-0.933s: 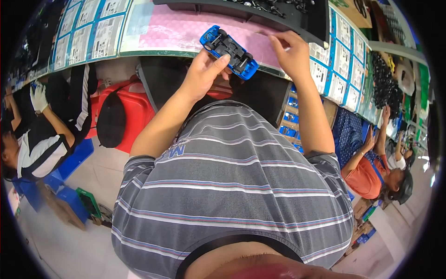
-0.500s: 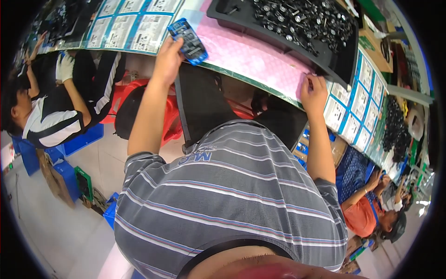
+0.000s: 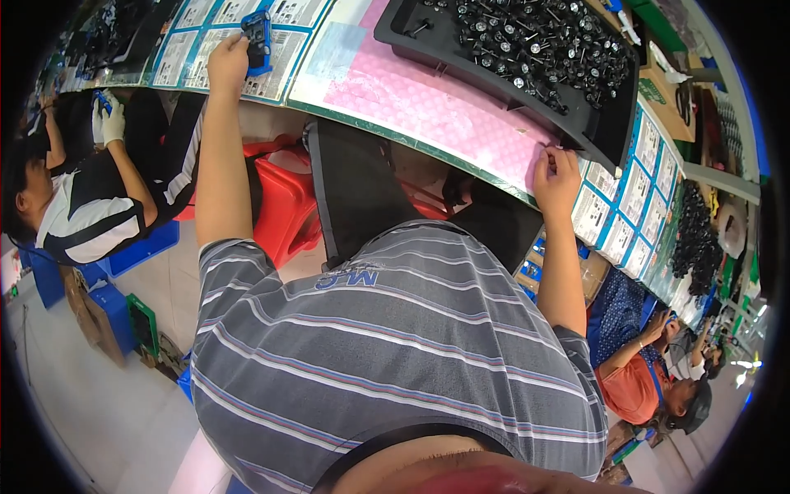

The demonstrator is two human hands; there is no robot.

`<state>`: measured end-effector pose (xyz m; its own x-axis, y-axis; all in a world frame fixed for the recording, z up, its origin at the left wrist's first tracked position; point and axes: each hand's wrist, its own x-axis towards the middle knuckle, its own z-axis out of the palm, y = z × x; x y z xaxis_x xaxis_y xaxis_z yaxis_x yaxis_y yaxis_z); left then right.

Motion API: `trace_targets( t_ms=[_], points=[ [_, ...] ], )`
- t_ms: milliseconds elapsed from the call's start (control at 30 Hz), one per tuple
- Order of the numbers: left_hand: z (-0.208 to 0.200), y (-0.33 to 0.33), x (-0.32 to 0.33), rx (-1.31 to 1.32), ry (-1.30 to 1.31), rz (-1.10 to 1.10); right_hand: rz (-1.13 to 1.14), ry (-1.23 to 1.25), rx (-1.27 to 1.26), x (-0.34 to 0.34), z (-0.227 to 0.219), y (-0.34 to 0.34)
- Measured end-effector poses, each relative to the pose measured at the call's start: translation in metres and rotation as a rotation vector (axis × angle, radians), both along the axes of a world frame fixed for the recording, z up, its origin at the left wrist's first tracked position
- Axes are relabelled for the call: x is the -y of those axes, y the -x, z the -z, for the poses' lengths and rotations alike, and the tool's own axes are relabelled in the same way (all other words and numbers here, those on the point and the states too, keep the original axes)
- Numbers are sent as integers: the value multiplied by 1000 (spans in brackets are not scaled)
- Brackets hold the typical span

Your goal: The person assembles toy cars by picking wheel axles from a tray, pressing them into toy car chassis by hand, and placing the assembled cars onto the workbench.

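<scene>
My left hand (image 3: 228,67) is stretched out to the far left of the bench, its fingers closed on the edge of a blue-and-black rectangular housing (image 3: 257,48). The housing is over the printed sheets, and I cannot tell whether it touches them. My right hand (image 3: 557,174) rests at the bench's front edge with curled fingers and thumb together. Whatever is between those fingertips, if anything, is too small to make out. Just beyond it stands a black tray (image 3: 485,80), holding many small black parts with shiny metal shafts (image 3: 539,49).
A pink patterned mat (image 3: 428,103) covers the middle of the bench. Blue-framed printed sheets (image 3: 638,181) lie at its right. A red stool (image 3: 284,202) stands below the bench. One co-worker in gloves (image 3: 111,123) sits at left, another in orange (image 3: 634,391) at right.
My left hand has moved left with the blue-and-black housing, from beside the pink mat to over the printed sheets. My right hand has stayed nearly in place, slightly lower.
</scene>
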<state>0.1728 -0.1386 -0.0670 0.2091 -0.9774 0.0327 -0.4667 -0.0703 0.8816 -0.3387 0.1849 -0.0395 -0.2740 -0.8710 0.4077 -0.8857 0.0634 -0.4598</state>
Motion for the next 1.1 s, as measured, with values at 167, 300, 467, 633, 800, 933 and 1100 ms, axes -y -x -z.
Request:
trace_targets(
  t_ms=[167,300,467,633,800,933,1100],
  points=[
    [-13,28,-54,338,129,-112,25,-21,8,-1,0,1],
    [-21,29,-79,433,166,-101,13,-12,-20,3,-2,-2],
    [-15,0,-40,413,214,-120,20,-33,-64,0,-2,1],
    [29,-87,48,452,215,-172,34,-43,-24,-1,-2,1],
    [19,-116,89,339,-58,-295,33,-50,-41,-2,3,7],
    [14,-58,65,908,394,-321,49,-41,-67,-5,0,10],
    [7,29,-4,878,498,-59,23,-42,-32,0,-5,5]
  ],
)
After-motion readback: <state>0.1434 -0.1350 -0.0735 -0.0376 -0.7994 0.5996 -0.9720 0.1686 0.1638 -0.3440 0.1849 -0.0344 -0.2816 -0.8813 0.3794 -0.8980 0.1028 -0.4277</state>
